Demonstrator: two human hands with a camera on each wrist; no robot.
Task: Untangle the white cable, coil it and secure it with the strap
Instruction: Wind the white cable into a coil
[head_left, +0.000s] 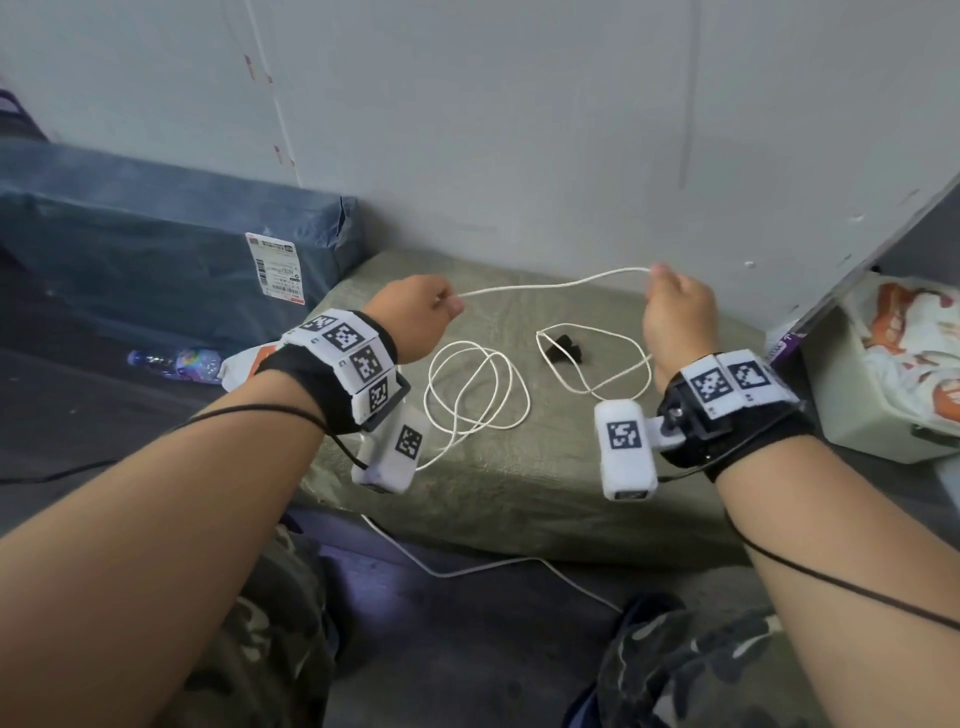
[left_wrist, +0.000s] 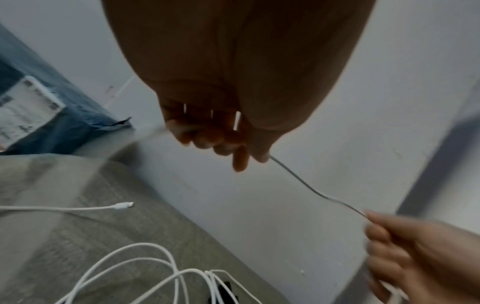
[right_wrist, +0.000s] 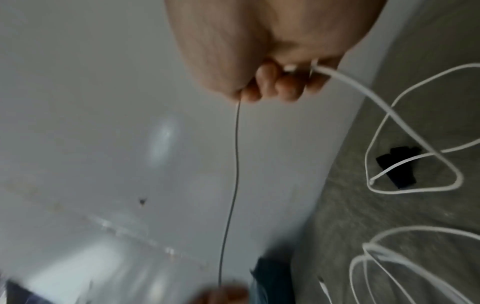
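A thin white cable (head_left: 550, 287) stretches in the air between my two hands above a grey-green padded surface (head_left: 519, 488). My left hand (head_left: 415, 317) pinches the cable at thumb and forefinger (left_wrist: 259, 156). My right hand (head_left: 675, 312) grips the other side in curled fingers (right_wrist: 280, 86). Loose cable loops (head_left: 472, 395) lie below the left hand, and another loop (head_left: 597, 358) hangs below the right hand. A small black strap (head_left: 563, 349) lies on the surface between the loops. One white plug end (left_wrist: 122, 205) rests on the surface in the left wrist view.
A blue wrapped parcel (head_left: 156, 249) with a label sits at the back left. A grey wall (head_left: 519, 130) stands close behind. A plastic bottle (head_left: 176, 364) lies at left, a pale bin (head_left: 883, 374) with a bag at right. Another white cord (head_left: 493, 569) runs on the floor.
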